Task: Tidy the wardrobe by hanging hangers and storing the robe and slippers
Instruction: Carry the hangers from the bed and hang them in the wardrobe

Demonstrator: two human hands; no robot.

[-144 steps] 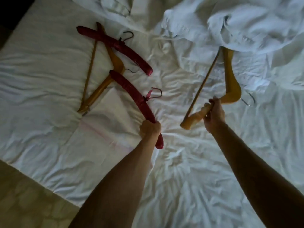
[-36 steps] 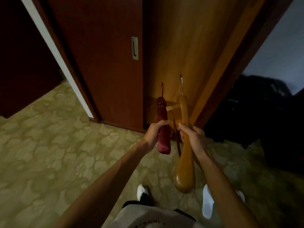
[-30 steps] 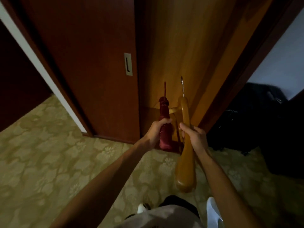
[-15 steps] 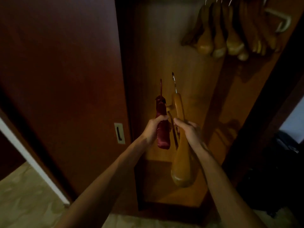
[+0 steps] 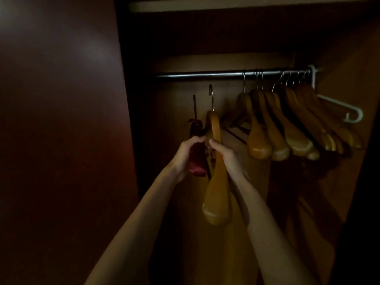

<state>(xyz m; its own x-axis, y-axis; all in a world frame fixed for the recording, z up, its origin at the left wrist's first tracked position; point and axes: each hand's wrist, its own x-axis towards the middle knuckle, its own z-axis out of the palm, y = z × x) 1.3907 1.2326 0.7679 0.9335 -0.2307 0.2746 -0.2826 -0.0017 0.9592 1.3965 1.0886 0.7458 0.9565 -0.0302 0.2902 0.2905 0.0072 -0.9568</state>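
My left hand point(image 5: 186, 156) grips a padded red hanger point(image 5: 197, 161), its hook pointing up. My right hand point(image 5: 225, 156) grips a wooden hanger point(image 5: 217, 192) beside it, its metal hook point(image 5: 211, 97) raised a little below the metal wardrobe rail point(image 5: 201, 75). Both hooks are under the bare left stretch of the rail and do not touch it. No robe or slippers are in view.
Several wooden hangers point(image 5: 273, 132) hang bunched on the right half of the rail, with a white plastic hanger point(image 5: 345, 109) at the far right. A dark sliding door point(image 5: 61, 120) fills the left. A shelf edge point(image 5: 226, 5) runs above the rail.
I carried both hangers from the bed to the wardrobe. My view has tilted up from the floor to the rail, and both hangers have risen towards it.
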